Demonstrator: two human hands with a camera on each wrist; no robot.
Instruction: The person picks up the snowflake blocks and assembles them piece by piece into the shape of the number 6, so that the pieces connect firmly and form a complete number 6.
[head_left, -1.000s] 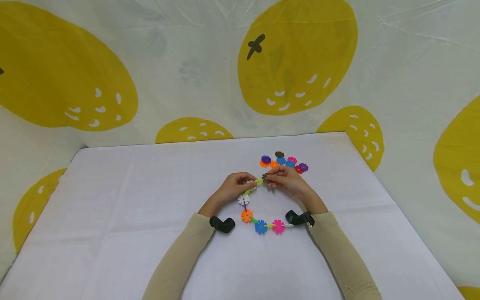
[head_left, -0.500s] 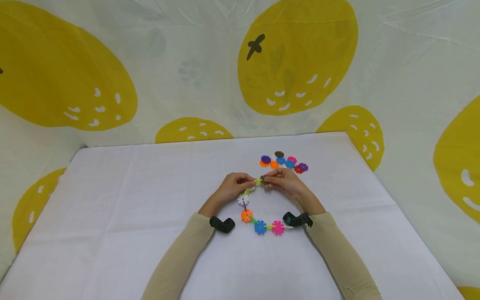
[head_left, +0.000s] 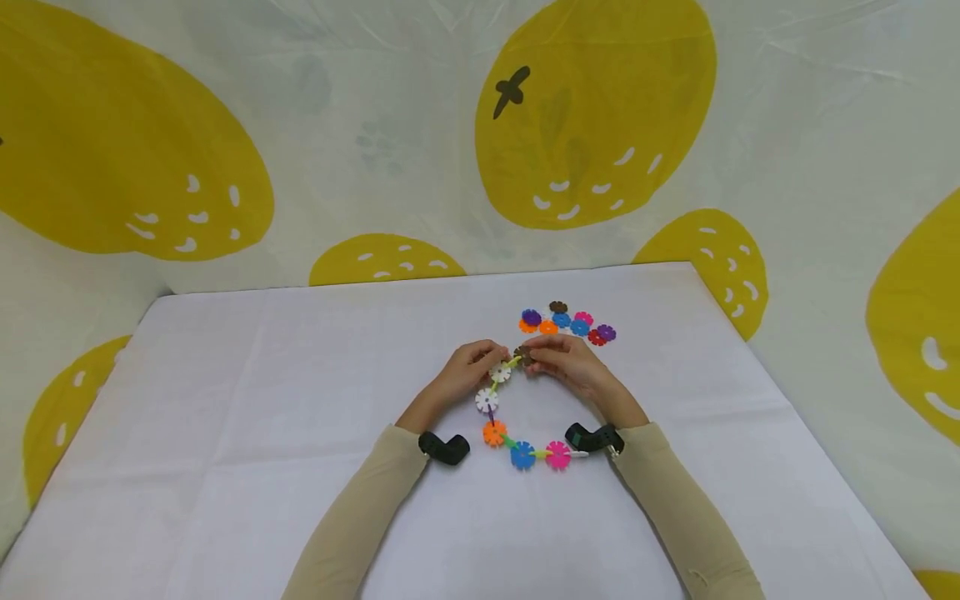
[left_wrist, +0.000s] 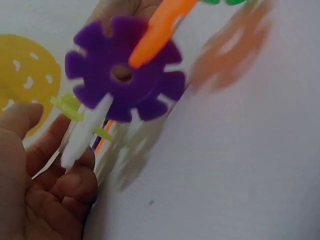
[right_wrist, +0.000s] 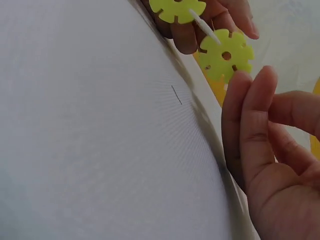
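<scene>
Toward the far edge of the table (head_left: 300, 375), my right hand (head_left: 570, 362) pinches the brown disc (head_left: 523, 353) between thumb and finger, at the far end of the chain (head_left: 494, 433). My left hand (head_left: 468, 372) is beside the white disc (head_left: 500, 372), thumb standing apart from the loosely curled fingers; I cannot tell whether a fingertip touches the chain. From there the chain curves nearer to me, past the purple disc (left_wrist: 125, 70), and round to the pink disc (head_left: 558, 455).

The brown disc meets the yellow disc (right_wrist: 227, 55), but how deep the slots sit, my fingers hide. If that joint is shallow, I judge a twist or a tug could pop it apart. With my left thumb off, a push from the right might swing the chain instead of seating the slot, or bend a weaker joint further along.

My right wrist camera (head_left: 595, 437) is just beside the chain's near end; a careless sweep of that arm could snag it. Reaching too far, my knuckles could scatter the loose discs (head_left: 580, 327).
</scene>
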